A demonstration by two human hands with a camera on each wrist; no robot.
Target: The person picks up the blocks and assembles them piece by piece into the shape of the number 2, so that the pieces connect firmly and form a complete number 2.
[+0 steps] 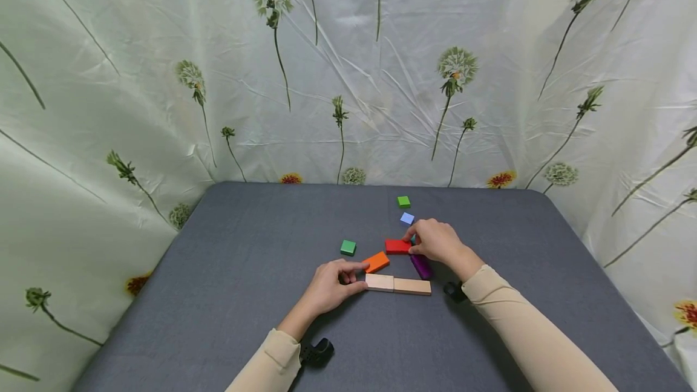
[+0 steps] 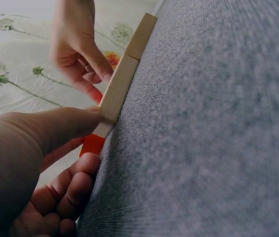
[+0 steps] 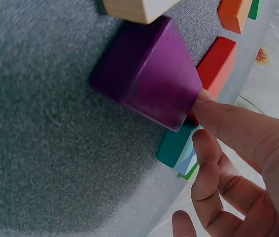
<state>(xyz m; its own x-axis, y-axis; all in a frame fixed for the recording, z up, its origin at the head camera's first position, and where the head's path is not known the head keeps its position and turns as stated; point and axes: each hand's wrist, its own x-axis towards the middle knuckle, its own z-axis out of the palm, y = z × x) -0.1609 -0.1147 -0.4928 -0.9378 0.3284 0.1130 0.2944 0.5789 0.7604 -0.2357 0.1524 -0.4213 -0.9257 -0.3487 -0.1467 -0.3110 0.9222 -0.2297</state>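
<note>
Two plain wooden blocks, a left one (image 1: 379,282) and a right one (image 1: 412,286), lie end to end in a row. My left hand (image 1: 333,285) touches the left block's end with its thumb, its index finger at the orange block (image 1: 377,262) behind. The other left fingers are bent under. My right hand (image 1: 438,241) pinches the right end of the red block (image 1: 398,247) between thumb and index finger. Beneath that hand a purple block (image 3: 152,74) lies at a slant. A teal block (image 3: 173,148) is mostly hidden by the hand in the head view.
A dark green block (image 1: 348,248) lies left of the red one. Farther back are a light blue block (image 1: 406,218) and a bright green block (image 1: 403,202). Everything lies on a grey cloth-covered table (image 1: 261,222), with a flower-printed curtain (image 1: 348,65) behind it.
</note>
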